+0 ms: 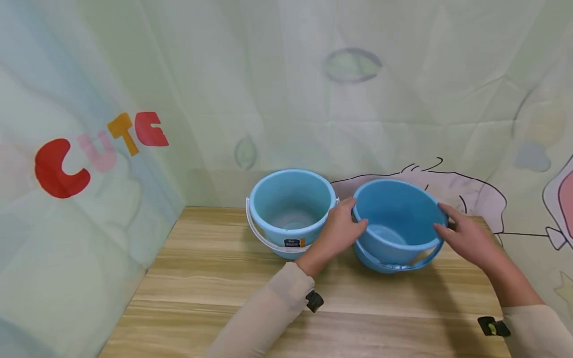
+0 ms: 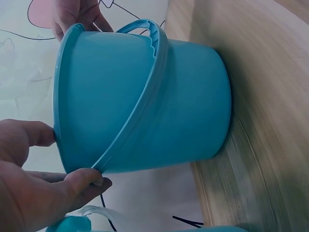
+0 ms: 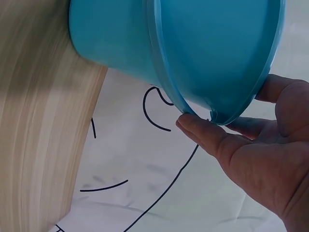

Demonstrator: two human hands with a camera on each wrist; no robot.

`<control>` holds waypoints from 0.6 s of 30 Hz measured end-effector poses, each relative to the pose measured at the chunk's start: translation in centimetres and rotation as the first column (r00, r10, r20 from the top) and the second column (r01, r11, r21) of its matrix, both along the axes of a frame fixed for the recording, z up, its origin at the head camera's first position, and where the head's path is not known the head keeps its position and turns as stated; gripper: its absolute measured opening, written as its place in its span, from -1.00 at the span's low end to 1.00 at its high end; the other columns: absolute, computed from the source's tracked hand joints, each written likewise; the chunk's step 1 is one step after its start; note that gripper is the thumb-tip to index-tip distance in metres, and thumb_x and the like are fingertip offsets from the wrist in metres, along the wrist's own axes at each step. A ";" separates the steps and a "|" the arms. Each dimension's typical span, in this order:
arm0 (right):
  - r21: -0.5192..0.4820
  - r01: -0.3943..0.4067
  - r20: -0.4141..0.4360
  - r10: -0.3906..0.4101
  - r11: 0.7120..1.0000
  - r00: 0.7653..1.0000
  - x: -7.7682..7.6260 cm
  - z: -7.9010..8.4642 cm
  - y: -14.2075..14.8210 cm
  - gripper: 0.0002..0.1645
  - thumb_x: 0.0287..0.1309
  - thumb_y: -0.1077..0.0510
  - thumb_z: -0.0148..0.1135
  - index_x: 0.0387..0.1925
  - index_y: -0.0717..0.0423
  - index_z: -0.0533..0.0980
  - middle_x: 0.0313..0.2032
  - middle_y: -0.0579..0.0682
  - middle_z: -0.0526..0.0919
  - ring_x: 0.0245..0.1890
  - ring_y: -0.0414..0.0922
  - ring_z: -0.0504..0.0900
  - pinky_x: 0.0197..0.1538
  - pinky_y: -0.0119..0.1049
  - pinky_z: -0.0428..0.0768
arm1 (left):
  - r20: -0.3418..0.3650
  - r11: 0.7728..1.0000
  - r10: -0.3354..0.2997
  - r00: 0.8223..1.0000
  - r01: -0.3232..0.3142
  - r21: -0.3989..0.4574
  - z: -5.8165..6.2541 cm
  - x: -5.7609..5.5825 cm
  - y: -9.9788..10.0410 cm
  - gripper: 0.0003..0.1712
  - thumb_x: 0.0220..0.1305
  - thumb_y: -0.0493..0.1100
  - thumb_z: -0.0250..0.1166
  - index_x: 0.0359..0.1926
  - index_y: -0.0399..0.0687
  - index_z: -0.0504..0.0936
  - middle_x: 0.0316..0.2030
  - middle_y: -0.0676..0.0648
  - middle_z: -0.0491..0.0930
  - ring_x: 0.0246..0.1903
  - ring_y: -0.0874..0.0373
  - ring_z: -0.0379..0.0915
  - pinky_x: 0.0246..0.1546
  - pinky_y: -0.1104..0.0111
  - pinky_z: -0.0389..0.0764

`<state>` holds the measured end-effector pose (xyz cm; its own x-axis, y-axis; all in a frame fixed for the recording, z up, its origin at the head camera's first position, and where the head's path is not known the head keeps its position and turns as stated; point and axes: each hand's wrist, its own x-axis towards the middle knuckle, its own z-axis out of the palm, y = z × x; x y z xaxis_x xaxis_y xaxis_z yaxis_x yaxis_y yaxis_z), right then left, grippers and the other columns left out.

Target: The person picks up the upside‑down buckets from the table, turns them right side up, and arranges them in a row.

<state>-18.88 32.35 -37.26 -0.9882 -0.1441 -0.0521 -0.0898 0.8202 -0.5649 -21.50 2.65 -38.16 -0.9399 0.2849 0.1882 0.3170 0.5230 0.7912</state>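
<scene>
A darker blue bucket point(image 1: 389, 214) stands on the right part of the table, its mouth facing up. Its blue handle point(image 2: 136, 108) hangs down along the side nearest me. My left hand point(image 1: 337, 228) grips the left side of the rim, with thumb and fingers around the handle's joint in the left wrist view. On the opposite side, my right hand point(image 1: 470, 236) pinches the rim between thumb and fingers, as the right wrist view shows. Just left of my left hand is a lighter blue bucket point(image 1: 291, 199) with a white handle point(image 1: 257, 231) and a dark label, nothing inside it.
The wood-grain table point(image 1: 197, 288) ends at the back against a pale printed cloth point(image 1: 277, 99). Another stretch of this cloth, with the coloured letters CUTE, hangs along the left edge. Black bands point(image 1: 315, 301) sit at both wrists.
</scene>
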 end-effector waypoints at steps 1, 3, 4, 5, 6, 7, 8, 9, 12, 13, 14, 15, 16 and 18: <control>0.001 0.002 0.000 -0.002 1.000 1.000 -0.1 0.0 0.0 -0.13 0.59 0.02 -0.02 0.56 0.47 -0.12 0.36 0.70 0.18 0.24 0.65 0.35 0.05 0.38 0.58 | 0.000 1.000 0.004 1.000 -0.004 -0.001 0.0 -0.1 0.1 -0.35 0.39 -0.18 0.33 0.43 -0.28 0.43 0.36 -0.19 0.51 0.36 0.03 0.44 0.31 0.20 0.55; 0.007 0.008 -0.001 -0.008 1.000 1.000 -0.2 0.0 0.0 -0.12 0.59 0.00 -0.01 0.56 0.46 -0.11 0.35 0.70 0.20 0.23 0.65 0.37 0.04 0.37 0.59 | 0.003 1.000 0.012 1.000 -0.012 -0.003 0.0 -0.2 0.3 -0.34 0.39 -0.19 0.33 0.44 -0.30 0.41 0.38 -0.20 0.48 0.39 0.02 0.41 0.40 0.19 0.46; 0.013 0.009 0.000 -0.009 1.000 1.000 -0.3 0.1 0.0 -0.12 0.59 -0.01 -0.01 0.56 0.46 -0.11 0.35 0.70 0.20 0.23 0.64 0.37 0.04 0.36 0.60 | 0.004 1.000 0.017 1.000 -0.017 -0.001 0.1 -0.3 0.3 -0.33 0.39 -0.19 0.33 0.44 -0.32 0.40 0.39 -0.20 0.47 0.41 0.01 0.39 0.44 0.18 0.40; 0.020 0.012 -0.001 -0.012 1.000 1.000 -0.4 0.2 0.0 -0.12 0.59 -0.01 -0.01 0.56 0.46 -0.10 0.34 0.70 0.21 0.22 0.64 0.38 0.03 0.36 0.60 | 0.007 1.000 0.020 1.000 -0.020 0.002 0.1 -0.4 0.3 -0.33 0.39 -0.19 0.32 0.44 -0.32 0.39 0.39 -0.21 0.46 0.42 0.01 0.38 0.49 0.17 0.33; 0.022 0.012 0.000 -0.012 1.000 1.000 -0.5 0.2 0.0 -0.12 0.59 -0.01 -0.01 0.56 0.46 -0.10 0.34 0.70 0.22 0.22 0.63 0.39 0.03 0.36 0.60 | 0.007 1.000 0.022 1.000 -0.022 0.006 0.1 -0.5 0.4 -0.33 0.40 -0.19 0.32 0.44 -0.33 0.39 0.39 -0.21 0.46 0.42 0.01 0.38 0.51 0.16 0.29; 0.028 0.014 -0.002 -0.014 1.000 1.000 -0.7 0.2 0.0 -0.12 0.58 -0.02 -0.01 0.56 0.45 -0.09 0.34 0.70 0.23 0.22 0.63 0.40 0.03 0.35 0.60 | 0.007 1.000 0.023 1.000 -0.023 0.011 0.1 -0.6 0.4 -0.33 0.40 -0.19 0.32 0.44 -0.33 0.39 0.39 -0.21 0.46 0.42 0.02 0.38 0.52 0.15 0.27; 0.032 0.015 -0.003 -0.015 0.999 1.000 -0.8 0.2 0.0 -0.12 0.58 -0.03 -0.01 0.57 0.45 -0.09 0.33 0.70 0.23 0.22 0.62 0.40 0.04 0.35 0.60 | 0.008 1.000 0.026 1.000 -0.026 0.014 0.0 -0.6 0.5 -0.33 0.40 -0.19 0.32 0.44 -0.32 0.39 0.39 -0.20 0.47 0.41 0.02 0.39 0.52 0.15 0.27; 0.039 0.018 -0.005 -0.018 0.999 1.000 -0.8 0.2 0.0 -0.11 0.58 -0.04 -0.01 0.57 0.45 -0.09 0.33 0.69 0.25 0.21 0.62 0.41 0.04 0.35 0.60 | 0.005 1.000 0.024 1.000 -0.024 0.017 0.0 -0.7 0.6 -0.34 0.41 -0.19 0.32 0.44 -0.32 0.40 0.38 -0.21 0.48 0.40 0.03 0.40 0.53 0.14 0.25; 0.048 0.029 0.002 -0.029 0.998 1.000 -0.8 0.1 0.1 -0.11 0.58 -0.03 -0.01 0.56 0.45 -0.09 0.32 0.70 0.26 0.20 0.62 0.42 0.03 0.35 0.60 | 0.015 1.000 0.014 1.000 -0.015 0.021 -0.2 -0.7 0.8 -0.34 0.43 -0.18 0.31 0.45 -0.31 0.38 0.39 -0.20 0.46 0.40 0.04 0.41 0.46 0.13 0.37; 0.052 0.035 0.005 -0.035 0.998 0.999 -0.8 0.1 0.2 -0.11 0.58 -0.03 0.00 0.56 0.45 -0.09 0.31 0.70 0.26 0.20 0.62 0.42 0.02 0.36 0.60 | 0.022 1.000 0.010 1.000 -0.011 0.020 -0.2 -0.6 0.9 -0.34 0.44 -0.17 0.30 0.46 -0.30 0.37 0.41 -0.20 0.44 0.41 0.03 0.39 0.44 0.13 0.40; 0.054 0.039 0.008 -0.040 0.998 0.999 -0.8 0.0 0.2 -0.11 0.58 -0.02 0.00 0.56 0.45 -0.10 0.31 0.69 0.26 0.19 0.62 0.43 0.00 0.35 0.61 | 0.028 1.000 0.010 1.000 -0.011 0.017 -0.2 -0.5 0.9 -0.33 0.45 -0.16 0.30 0.47 -0.30 0.36 0.43 -0.19 0.43 0.43 0.03 0.37 0.43 0.13 0.41; 0.057 0.043 0.007 -0.043 0.997 0.999 -0.7 0.0 0.2 -0.12 0.57 -0.01 0.00 0.56 0.46 -0.09 0.31 0.69 0.27 0.19 0.62 0.43 -0.01 0.35 0.61 | 0.035 1.000 0.011 0.999 -0.012 0.013 -0.2 -0.5 1.0 -0.33 0.45 -0.15 0.29 0.47 -0.29 0.36 0.44 -0.19 0.41 0.44 0.02 0.34 0.44 0.12 0.41; 0.055 0.045 0.007 -0.045 0.997 0.999 -0.7 -0.1 0.2 -0.12 0.57 0.00 0.01 0.56 0.46 -0.10 0.30 0.69 0.28 0.18 0.62 0.44 -0.02 0.35 0.62 | 0.044 1.000 0.015 0.999 -0.016 0.010 -0.2 -0.4 1.0 -0.33 0.46 -0.15 0.29 0.48 -0.28 0.35 0.47 -0.18 0.38 0.46 0.00 0.32 0.42 0.11 0.43; 0.052 0.045 0.002 -0.045 0.998 0.999 -0.8 -0.1 0.1 -0.12 0.57 0.00 0.01 0.56 0.46 -0.09 0.30 0.69 0.29 0.17 0.62 0.44 -0.03 0.34 0.62 | 0.051 1.000 0.030 0.998 -0.030 0.001 -0.1 -0.3 1.0 -0.32 0.46 -0.15 0.29 0.48 -0.27 0.35 0.49 -0.17 0.35 0.48 -0.01 0.29 0.40 0.10 0.44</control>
<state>-19.71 32.49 -37.37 -0.9935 -0.0961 -0.0616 -0.0500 0.8517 -0.5216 -21.84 3.65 -38.26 -0.9564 0.2561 0.1403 0.2603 0.5305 0.8067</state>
